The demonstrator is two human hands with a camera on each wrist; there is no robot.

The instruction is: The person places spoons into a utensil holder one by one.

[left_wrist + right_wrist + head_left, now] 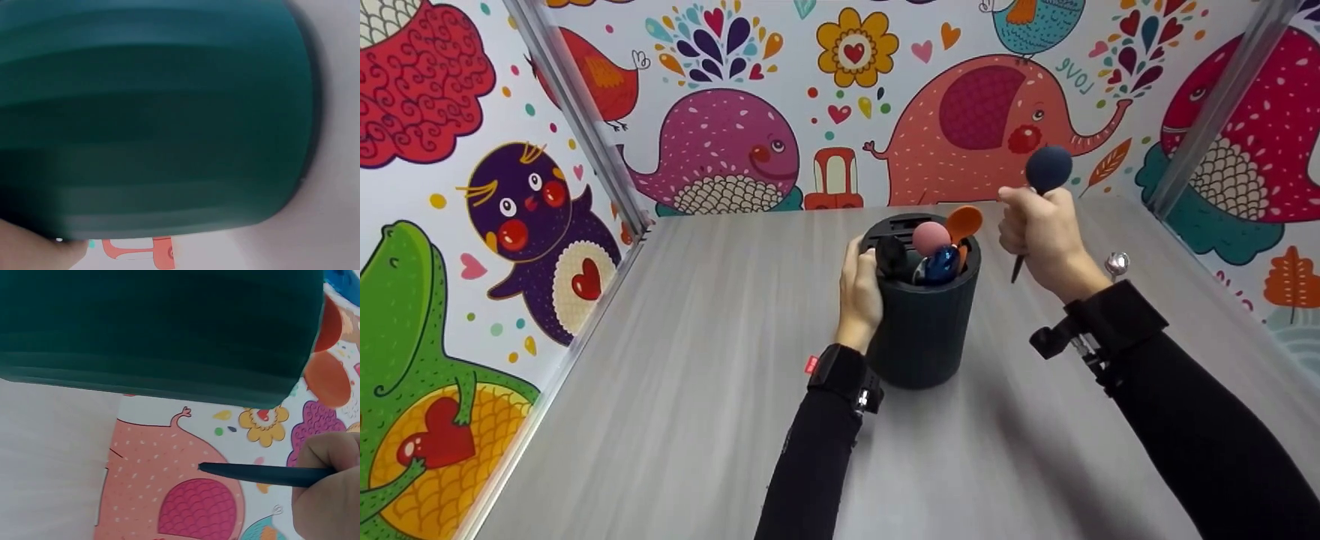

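A dark green, nearly black ribbed utensil holder [922, 337] stands upright on the table. My left hand [859, 292] grips its left side near the rim; in the left wrist view the holder's wall [157, 135] hides most of that hand. Out of its top stick an orange spoon [964, 223], a pink ball-shaped head [931, 238], a shiny blue piece [942, 264] and a black piece [891, 256]. To the right of the rim, my right hand [1042, 232] holds a round-headed dark blue stick [1048, 168] in its fist, its tapered end [259, 473] pointing down.
A slotted insert [905, 223] covers the back left of the holder's top. Near my right wrist is a small shiny silver ball [1117, 262]. Printed panels [720, 150] with metal corner posts enclose the grey table [697, 375] at the back and sides.
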